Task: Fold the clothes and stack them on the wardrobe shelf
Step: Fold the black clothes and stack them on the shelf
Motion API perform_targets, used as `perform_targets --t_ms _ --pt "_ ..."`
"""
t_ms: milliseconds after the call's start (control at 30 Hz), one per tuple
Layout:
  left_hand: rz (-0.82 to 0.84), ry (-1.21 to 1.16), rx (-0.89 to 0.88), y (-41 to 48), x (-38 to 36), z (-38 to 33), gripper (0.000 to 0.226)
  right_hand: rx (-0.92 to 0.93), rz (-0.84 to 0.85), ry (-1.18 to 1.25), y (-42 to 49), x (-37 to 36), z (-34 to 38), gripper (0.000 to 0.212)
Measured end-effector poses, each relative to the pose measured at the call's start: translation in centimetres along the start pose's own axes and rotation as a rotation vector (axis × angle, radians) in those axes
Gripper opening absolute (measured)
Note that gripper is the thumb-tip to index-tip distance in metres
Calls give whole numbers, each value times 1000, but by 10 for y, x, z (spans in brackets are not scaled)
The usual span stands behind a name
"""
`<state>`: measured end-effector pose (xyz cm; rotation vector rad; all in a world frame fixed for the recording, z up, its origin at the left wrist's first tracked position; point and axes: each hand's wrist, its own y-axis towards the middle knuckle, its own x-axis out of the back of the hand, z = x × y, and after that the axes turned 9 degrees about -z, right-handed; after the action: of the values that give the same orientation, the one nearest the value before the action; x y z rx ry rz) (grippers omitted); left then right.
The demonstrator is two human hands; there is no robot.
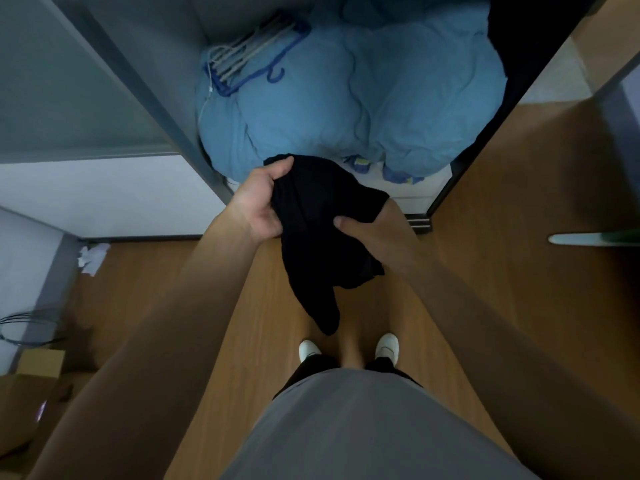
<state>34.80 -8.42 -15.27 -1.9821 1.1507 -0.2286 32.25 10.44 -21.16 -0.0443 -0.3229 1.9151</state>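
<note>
A black garment (313,233) hangs bunched in the air in front of the open wardrobe, its lower end drooping toward the floor. My left hand (261,202) grips its upper left part, fingers curled into the cloth. My right hand (370,233) holds it from the right, thumb pressed on the front while the fingers are hidden under the fabric. Behind it, a big blue duvet (346,98) fills the wardrobe compartment (145,74).
Several clothes hangers (249,57) lie on the duvet at the back left. Dark clothing (526,36) hangs at the wardrobe's right side. The wooden door (519,202) stands open on the right. Crumpled paper (91,258) and a cardboard box (38,368) sit on the floor at left.
</note>
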Motion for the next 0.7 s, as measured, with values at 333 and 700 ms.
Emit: perform_targets --t_ms 333,700 --pt "354 176 -48 16 35 47 36 -441 -141 354 12 19 51 23" --pt "59 29 -210 17 1 41 20 -245 -127 -9 0 21 12 34"
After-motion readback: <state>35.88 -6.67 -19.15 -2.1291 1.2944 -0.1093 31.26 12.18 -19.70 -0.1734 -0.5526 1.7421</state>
